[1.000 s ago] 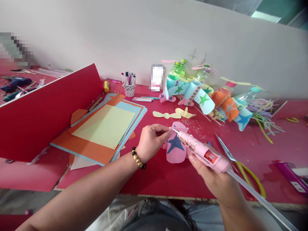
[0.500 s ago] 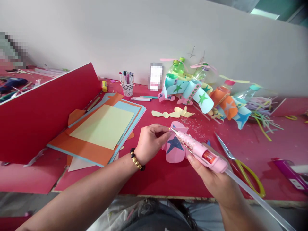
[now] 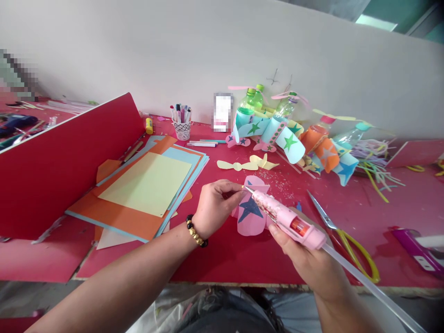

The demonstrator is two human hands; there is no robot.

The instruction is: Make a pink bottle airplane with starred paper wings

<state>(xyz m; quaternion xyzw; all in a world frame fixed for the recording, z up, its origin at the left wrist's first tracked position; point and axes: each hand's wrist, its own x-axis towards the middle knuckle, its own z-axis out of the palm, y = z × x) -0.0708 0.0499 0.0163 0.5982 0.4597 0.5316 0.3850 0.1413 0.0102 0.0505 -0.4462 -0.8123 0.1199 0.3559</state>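
Observation:
My right hand [image 3: 308, 259] is wrapped round a pink glue gun [image 3: 284, 215] with a long clear glue stick [image 3: 374, 284] coming out of its back. The gun's metal nozzle points left at the fingertips of my left hand [image 3: 217, 208]. Thumb and forefinger of that hand are pinched together; a tiny pale yellowish bit shows at their tips, too small to name. Beneath the nozzle lies a pink paper cutout [image 3: 251, 224] with dark blue stars, partly hidden by my fingers and the gun. A yellow paper propeller [image 3: 237, 165] lies just beyond.
Scissors [image 3: 357, 252] with yellow handles lie right of my right hand. Coloured paper sheets [image 3: 145, 182] are stacked on the left beside a red board [image 3: 69, 171]. Behind are a cup of markers [image 3: 182, 130], a phone [image 3: 222, 111] and several bottle planes [image 3: 289, 143]. A purple tool [image 3: 412, 247] lies far right.
The view has shifted slightly. Both hands keep nearly the same pose, the nozzle still at my left fingertips.

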